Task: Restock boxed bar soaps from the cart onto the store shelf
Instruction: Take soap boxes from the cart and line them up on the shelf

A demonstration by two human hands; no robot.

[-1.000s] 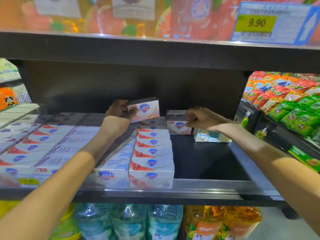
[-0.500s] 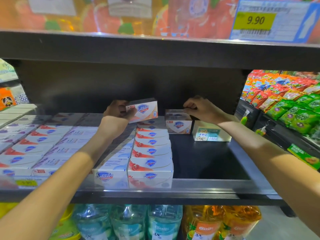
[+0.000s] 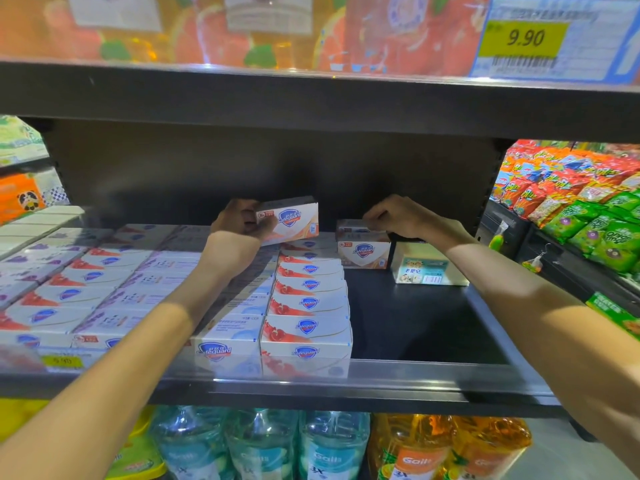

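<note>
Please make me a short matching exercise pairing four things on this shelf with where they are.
Things:
1. orange soap box
2. second orange box
3. green-label box
4. price tag

Places:
A. upper shelf edge
B. held up in left hand
C. far right, back of shelf
D. on shelf under right hand

Pairs: 1-B, 2-D, 3-C, 4-A

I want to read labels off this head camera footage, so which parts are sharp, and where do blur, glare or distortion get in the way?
Head view: the white and orange soap box gripped by the left hand reads clearly; the yellow 9.90 price tag is legible, though the small print beside it is smeared; the white soap boxes at far left blur; the clear plastic shelf-edge strip reflects the front boxes; the dark upper shelf bows from the wide-angle lens.
</note>
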